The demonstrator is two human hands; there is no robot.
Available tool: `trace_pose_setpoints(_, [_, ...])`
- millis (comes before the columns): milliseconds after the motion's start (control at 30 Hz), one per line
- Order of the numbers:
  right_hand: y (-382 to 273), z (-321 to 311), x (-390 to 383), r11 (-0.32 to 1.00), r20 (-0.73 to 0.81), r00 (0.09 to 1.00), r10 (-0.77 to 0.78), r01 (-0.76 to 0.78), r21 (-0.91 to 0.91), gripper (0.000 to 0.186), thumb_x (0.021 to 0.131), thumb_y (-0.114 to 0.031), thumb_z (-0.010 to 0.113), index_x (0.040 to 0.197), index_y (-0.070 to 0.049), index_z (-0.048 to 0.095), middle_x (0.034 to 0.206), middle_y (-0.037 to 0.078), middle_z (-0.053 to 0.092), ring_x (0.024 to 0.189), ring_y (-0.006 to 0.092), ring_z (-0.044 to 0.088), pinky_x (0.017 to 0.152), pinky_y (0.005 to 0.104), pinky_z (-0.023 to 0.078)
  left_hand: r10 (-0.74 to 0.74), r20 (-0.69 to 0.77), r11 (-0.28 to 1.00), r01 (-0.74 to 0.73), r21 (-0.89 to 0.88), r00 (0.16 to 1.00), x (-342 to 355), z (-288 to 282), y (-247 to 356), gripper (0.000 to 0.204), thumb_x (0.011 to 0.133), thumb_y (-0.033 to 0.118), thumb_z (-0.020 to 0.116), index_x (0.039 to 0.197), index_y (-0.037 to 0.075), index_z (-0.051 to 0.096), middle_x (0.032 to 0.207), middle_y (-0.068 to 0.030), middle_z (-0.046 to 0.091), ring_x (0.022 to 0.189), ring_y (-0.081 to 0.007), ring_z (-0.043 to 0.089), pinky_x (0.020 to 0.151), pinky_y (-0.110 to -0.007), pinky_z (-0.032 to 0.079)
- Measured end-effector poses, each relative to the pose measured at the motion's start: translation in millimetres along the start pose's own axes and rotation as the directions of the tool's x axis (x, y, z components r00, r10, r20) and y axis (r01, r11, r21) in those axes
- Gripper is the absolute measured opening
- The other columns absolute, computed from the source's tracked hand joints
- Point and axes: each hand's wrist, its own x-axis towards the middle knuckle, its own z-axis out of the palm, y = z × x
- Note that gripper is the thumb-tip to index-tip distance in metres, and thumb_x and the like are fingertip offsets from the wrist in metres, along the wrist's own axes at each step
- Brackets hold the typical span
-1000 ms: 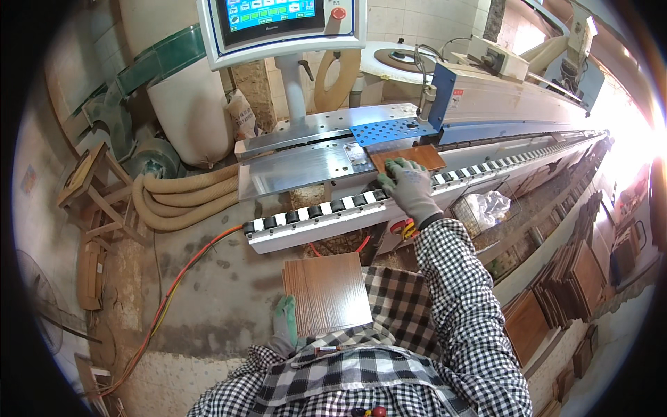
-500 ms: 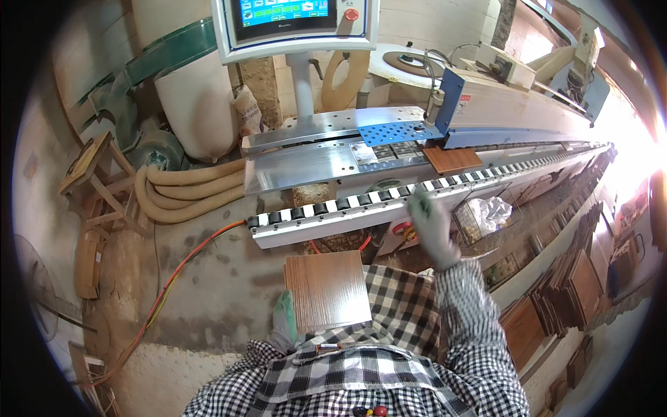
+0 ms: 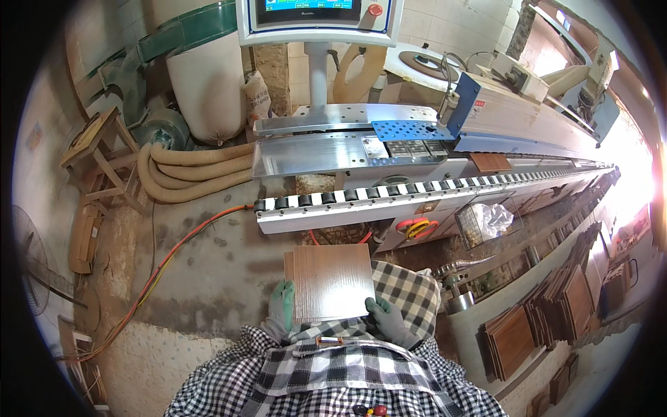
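Observation:
A stack of brown wood-grain panels (image 3: pixel 332 278) is held in front of my body, its top face catching the light. My left hand (image 3: pixel 281 306), in a grey and green glove, grips the stack's left edge. At the lower right corner, my right hand (image 3: pixel 389 320), gloved the same way, has its fingers on the panels; its thumb lies near the top face. Beyond the roller rail, another brown panel (image 3: pixel 490 162) sits partly under the long edge-working machine (image 3: pixel 528 128).
A white rail with black rollers (image 3: pixel 326 199) runs across ahead of me. A control screen (image 3: pixel 313 10) stands above the metal machine table (image 3: pixel 313 156). An orange hose (image 3: pixel 187 244) crosses the floor at left. Several brown boards (image 3: pixel 517 340) lean at the right.
My right hand has come back from the roller rail to the stack's right corner. The panel at the machine has moved right, further along it. The view has shifted slightly.

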Motion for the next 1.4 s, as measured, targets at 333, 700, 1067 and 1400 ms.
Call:
trace_pose_setpoints(333, [-33,-83,-13,0.883,-0.045,0.918,-0.393,0.391,0.26,0.037,0.106,-0.03,0.06,0.12,0.005,0.065,0.095,0.004,0.07,0.079,0.0128,0.064,0.072,0.0259,0.053,0.139,-0.062,0.97,-0.123,0.211,0.988,-2,15,-1,0.029,0.109,0.025,0.053,0.119,0.0,0.063,0.099,-0.0025,0.066,0.087,-0.0118,0.061,0.077,-0.03,0.053])
trace_pose_setpoints(700, [-227,-61,98,0.914,-0.19,0.914,-0.359,0.385,0.129,0.039,0.104,-0.018,0.06,0.136,0.004,0.055,0.104,0.008,0.068,0.077,0.0194,0.071,0.067,0.0306,0.061,0.181,-0.079,0.94,-0.149,0.306,0.98,4,7,-7,0.031,0.107,0.027,0.056,0.118,-0.001,0.064,0.099,-0.0029,0.066,0.089,-0.013,0.059,0.08,-0.033,0.051])
trace_pose_setpoints(1067, [-249,-46,160,0.782,-0.213,0.755,-0.621,0.579,-0.23,0.041,0.097,-0.013,0.063,0.133,0.005,0.057,0.115,0.016,0.067,0.095,0.0288,0.071,0.087,0.0396,0.06,0.241,-0.057,0.918,-0.209,0.337,0.969,1,18,2,0.032,0.107,0.022,0.055,0.125,-0.003,0.063,0.105,-0.0048,0.068,0.092,-0.0141,0.062,0.082,-0.032,0.054])
trace_pose_setpoints(1400, [-245,83,137,-0.221,0.382,0.32,-0.867,0.442,-0.87,0.031,0.095,-0.032,0.064,0.115,-0.009,0.069,0.12,0.012,0.067,0.114,0.0327,0.063,0.1,0.0475,0.047,0.164,-0.023,0.918,-0.144,0.368,0.986,2,2,0,0.029,0.107,0.023,0.054,0.12,-0.002,0.063,0.1,-0.0041,0.067,0.086,-0.0139,0.062,0.077,-0.031,0.054])
